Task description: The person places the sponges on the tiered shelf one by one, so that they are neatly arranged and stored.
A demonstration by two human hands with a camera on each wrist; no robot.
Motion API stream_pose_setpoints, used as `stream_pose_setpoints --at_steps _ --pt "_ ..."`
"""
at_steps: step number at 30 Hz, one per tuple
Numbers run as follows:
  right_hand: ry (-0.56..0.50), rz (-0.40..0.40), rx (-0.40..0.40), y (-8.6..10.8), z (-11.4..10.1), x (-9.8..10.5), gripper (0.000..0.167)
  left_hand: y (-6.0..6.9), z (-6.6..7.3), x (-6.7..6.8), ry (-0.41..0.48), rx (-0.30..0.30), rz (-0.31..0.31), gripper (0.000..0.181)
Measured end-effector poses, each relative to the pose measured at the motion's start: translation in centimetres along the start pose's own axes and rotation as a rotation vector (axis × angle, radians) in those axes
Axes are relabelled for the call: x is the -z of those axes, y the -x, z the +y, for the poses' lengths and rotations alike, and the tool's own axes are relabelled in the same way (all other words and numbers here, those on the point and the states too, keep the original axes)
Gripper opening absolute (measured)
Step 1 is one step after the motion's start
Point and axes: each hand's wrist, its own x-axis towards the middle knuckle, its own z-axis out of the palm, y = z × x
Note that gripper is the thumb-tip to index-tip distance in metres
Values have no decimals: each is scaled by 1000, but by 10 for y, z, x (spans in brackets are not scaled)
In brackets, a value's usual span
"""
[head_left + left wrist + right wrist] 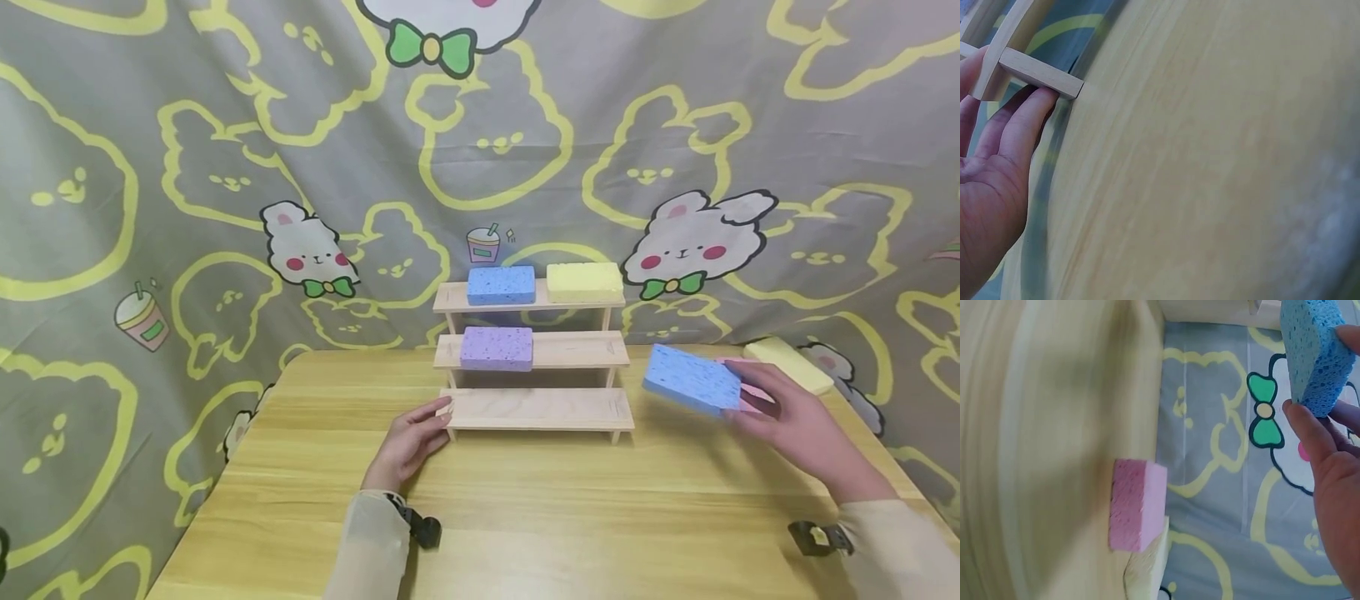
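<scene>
A three-tier wooden rack (532,408) stands on the table. My left hand (408,442) grips the left end of its lowest tier; in the left wrist view, that hand's fingers (1022,125) lie against the wooden leg. To the right of the rack, my right hand (802,425) pinches a blue sponge (692,379) by its right end, holding it above the table at a slight tilt. The same blue sponge (1316,362) shows between thumb and fingers in the right wrist view. On the top tier sit another blue sponge (501,286) and a yellow sponge (584,282). A purple sponge (497,347) occupies the middle tier's left half.
Behind the right hand, a pink sponge (1137,505) and a pale yellow sponge (789,365) lie on the wood-grain table (570,525), the pink one partly hidden in the head view. A grey patterned cloth (510,108) hangs behind the rack and along the sides.
</scene>
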Motion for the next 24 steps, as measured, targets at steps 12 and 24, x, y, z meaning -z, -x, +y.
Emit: stream_pose_setpoints --at_steps 12,24 --pt "-9 -16 79 -18 -12 -12 60 0 -1 1 -9 8 5 45" --pt "-4 -90 97 -36 -30 -23 62 -1 0 1 1 18 7 44"
